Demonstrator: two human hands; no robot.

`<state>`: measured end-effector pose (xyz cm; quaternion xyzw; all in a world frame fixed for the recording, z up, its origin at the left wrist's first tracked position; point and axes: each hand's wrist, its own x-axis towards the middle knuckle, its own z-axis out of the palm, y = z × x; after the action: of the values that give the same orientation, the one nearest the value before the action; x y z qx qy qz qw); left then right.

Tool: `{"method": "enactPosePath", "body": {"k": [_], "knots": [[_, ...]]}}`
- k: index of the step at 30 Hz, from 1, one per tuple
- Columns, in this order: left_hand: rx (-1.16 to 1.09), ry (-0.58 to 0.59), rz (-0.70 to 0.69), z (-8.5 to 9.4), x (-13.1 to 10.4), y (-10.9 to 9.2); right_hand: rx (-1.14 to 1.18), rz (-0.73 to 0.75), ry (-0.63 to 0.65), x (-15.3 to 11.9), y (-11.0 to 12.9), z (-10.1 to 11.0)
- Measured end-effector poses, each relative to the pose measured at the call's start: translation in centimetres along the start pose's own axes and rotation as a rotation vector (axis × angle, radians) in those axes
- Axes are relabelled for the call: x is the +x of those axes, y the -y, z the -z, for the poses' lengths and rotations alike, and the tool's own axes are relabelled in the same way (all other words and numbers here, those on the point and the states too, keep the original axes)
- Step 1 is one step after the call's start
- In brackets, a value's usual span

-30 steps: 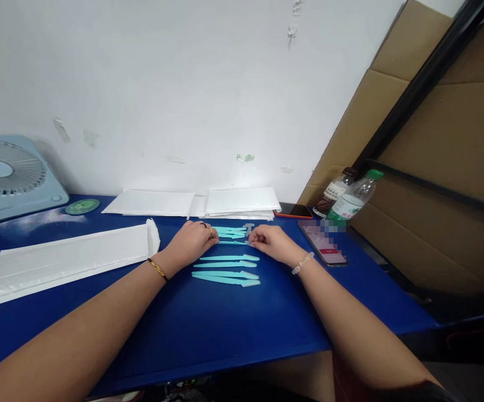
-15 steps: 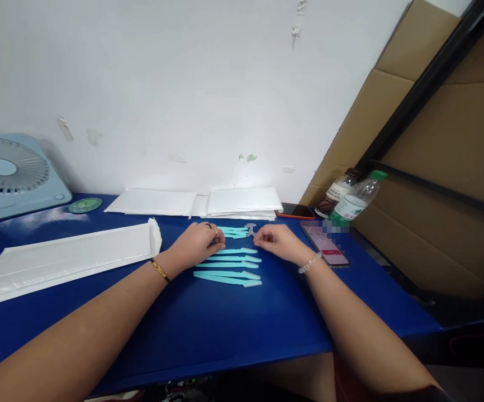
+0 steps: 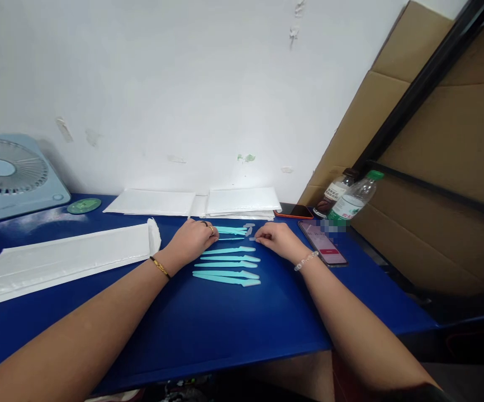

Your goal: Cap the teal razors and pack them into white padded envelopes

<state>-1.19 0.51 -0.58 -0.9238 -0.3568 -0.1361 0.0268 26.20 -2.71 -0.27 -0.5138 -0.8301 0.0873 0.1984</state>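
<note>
Several turquoise razors [image 3: 227, 273] lie in a loose column on the blue table, blades to the right. My left hand [image 3: 198, 239] is closed on the handle end of one turquoise razor [image 3: 231, 239] in the upper part of the column. My right hand [image 3: 276, 240] pinches a small clear cap [image 3: 252, 239] just right of that razor's tip, a little gap between them. Behind, more turquoise razors [image 3: 229, 229] lie close together, with other clear caps [image 3: 249, 228] at their right ends.
White padded envelopes [image 3: 242, 200] lie along the wall, and a long one [image 3: 74, 254] rests at left beside a fan [image 3: 15, 176] and a green disc [image 3: 84, 206]. At right are a phone [image 3: 323, 245], another phone [image 3: 294, 211] and two bottles [image 3: 353, 198].
My left hand has shifted slightly left, drawing one razor apart from the back group. My right hand has come away with a clear cap from the others.
</note>
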Motion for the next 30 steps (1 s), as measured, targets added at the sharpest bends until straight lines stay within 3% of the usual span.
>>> {"method": "enactPosePath", "body": {"k": [7, 13, 24, 30], "knots": [[-0.005, 0.008, -0.008, 0.1, 0.1, 0.1, -0.018, 0.06, -0.045, 0.3, 0.4, -0.6], [-0.005, 0.011, -0.004, 0.1, 0.0, 0.1, -0.023, 0.098, 0.049, -0.2, 0.6, 0.3], [-0.036, 0.0, -0.003, -0.2, 0.0, 0.2, 0.201, -0.197, 0.038, 0.0, -0.3, -0.9], [-0.024, 0.001, 0.005, 0.0, 0.1, 0.1, 0.261, -0.137, 0.004, 0.1, 0.2, -1.4]]}}
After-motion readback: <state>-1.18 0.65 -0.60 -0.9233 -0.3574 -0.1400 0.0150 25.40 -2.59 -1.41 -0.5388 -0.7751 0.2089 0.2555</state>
